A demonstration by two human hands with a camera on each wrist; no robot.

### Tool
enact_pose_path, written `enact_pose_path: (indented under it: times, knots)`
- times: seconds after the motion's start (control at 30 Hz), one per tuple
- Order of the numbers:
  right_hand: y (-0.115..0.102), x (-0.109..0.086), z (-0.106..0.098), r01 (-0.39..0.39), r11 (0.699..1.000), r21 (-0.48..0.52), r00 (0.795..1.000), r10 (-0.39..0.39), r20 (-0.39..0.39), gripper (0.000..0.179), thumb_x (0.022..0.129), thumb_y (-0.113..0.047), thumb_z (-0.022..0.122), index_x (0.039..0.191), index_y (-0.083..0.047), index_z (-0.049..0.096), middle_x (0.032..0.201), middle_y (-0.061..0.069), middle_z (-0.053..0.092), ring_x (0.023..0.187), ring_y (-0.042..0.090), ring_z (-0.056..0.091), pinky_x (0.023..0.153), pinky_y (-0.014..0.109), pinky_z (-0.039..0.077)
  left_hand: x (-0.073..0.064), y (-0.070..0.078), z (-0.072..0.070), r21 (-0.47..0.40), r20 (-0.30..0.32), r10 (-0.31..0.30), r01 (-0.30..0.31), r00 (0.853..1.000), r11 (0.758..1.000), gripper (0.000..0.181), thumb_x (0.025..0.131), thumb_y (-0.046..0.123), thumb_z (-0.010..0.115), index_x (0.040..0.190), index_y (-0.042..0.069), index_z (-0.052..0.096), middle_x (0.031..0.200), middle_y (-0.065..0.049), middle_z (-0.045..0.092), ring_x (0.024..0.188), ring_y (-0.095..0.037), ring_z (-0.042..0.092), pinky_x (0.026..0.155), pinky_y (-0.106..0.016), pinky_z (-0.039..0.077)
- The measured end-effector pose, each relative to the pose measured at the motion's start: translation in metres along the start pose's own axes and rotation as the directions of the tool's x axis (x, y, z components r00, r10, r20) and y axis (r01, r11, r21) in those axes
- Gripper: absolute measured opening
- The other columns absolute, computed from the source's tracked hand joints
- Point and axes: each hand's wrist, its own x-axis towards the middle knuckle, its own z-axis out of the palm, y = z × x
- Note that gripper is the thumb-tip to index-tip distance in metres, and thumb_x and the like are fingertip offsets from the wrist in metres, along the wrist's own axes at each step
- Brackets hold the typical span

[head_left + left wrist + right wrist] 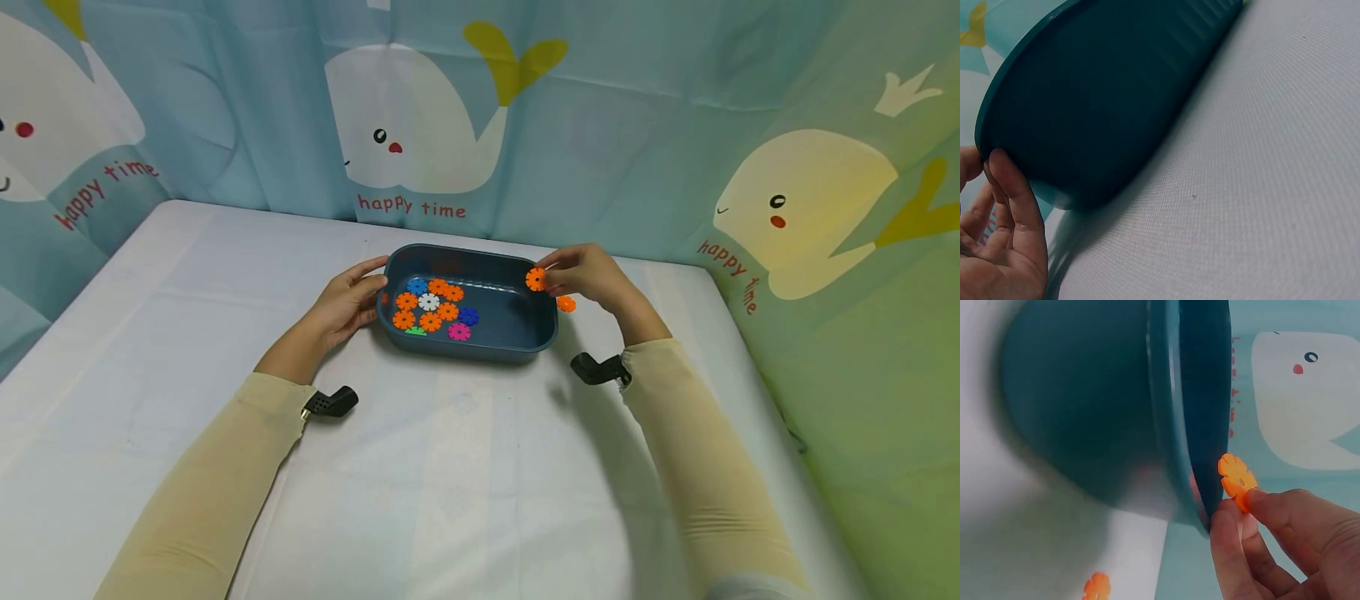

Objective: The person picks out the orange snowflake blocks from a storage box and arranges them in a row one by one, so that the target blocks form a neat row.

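A dark teal plastic basin [480,350] stands on the table, several flower-shaped notched discs lying toward its left end, among them a white disc [428,302] and a magenta disc [460,332]. At the left end my left hand [345,304] holds the basin's rim, thumb on one side and fingers on the other in the left wrist view. My right hand [588,275] pinches an orange flower disc [1235,477] between thumb and fingers, right at the basin's right rim. Another orange disc [566,304] lies on the table just outside that end, beneath the right hand.
A white cloth [450,467] covers the table. Behind it hangs a blue curtain [637,167] printed with whales, meeting the table's back edge. Black wrist cameras, one on the left sleeve [332,402] and one on the right sleeve [600,369], stick out inward.
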Motion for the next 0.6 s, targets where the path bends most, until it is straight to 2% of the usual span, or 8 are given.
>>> enact_pose_path:
  times: [0.13,0.33,0.47,0.6]
  knots:
    - [0.003,-0.001,-0.005,-0.005,1.000,-0.003,1.000,0.005,-0.004,0.032,0.096,-0.008,0.060,0.127,0.002,0.062,0.116,0.017,0.068,0.091,0.020,0.069,0.093,0.037,0.054,0.000,0.000,-0.001,-0.004,0.002,-0.002,0.002,1.000,1.000,0.052,0.101,0.021,0.057,0.150,0.023,0.042,0.126,-0.003,0.054,0.085,-0.009,0.061,0.061,-0.018,0.052]
    - [0.009,-0.002,-0.011,0.012,1.000,0.022,1.000,-0.012,-0.019,0.032,0.096,-0.006,0.059,0.126,0.006,0.061,0.105,0.013,0.069,0.091,0.024,0.069,0.081,0.027,0.057,0.000,0.000,-0.001,-0.007,-0.002,-0.006,0.006,1.000,1.000,0.052,0.101,0.021,0.058,0.150,0.024,0.042,0.126,-0.003,0.054,0.084,-0.009,0.061,0.061,-0.018,0.052]
    - [0.013,-0.003,-0.016,0.016,1.000,0.025,0.999,-0.015,-0.033,0.032,0.097,-0.007,0.058,0.126,0.007,0.060,0.102,0.010,0.069,0.087,0.021,0.067,0.086,0.035,0.057,0.001,-0.001,0.000,-0.005,-0.003,-0.006,0.006,1.000,1.000,0.052,0.100,0.021,0.058,0.150,0.024,0.042,0.127,-0.005,0.054,0.083,-0.009,0.061,0.060,-0.018,0.052]
    - [0.017,-0.005,-0.020,0.014,1.000,0.020,0.999,-0.013,-0.041,0.034,0.098,-0.009,0.058,0.127,0.008,0.059,0.105,0.012,0.068,0.087,0.016,0.065,0.089,0.040,0.056,0.001,-0.001,0.000,-0.009,-0.002,-0.007,0.007,1.000,1.000,0.052,0.100,0.021,0.058,0.150,0.024,0.042,0.127,-0.004,0.054,0.084,-0.009,0.061,0.061,-0.018,0.052]
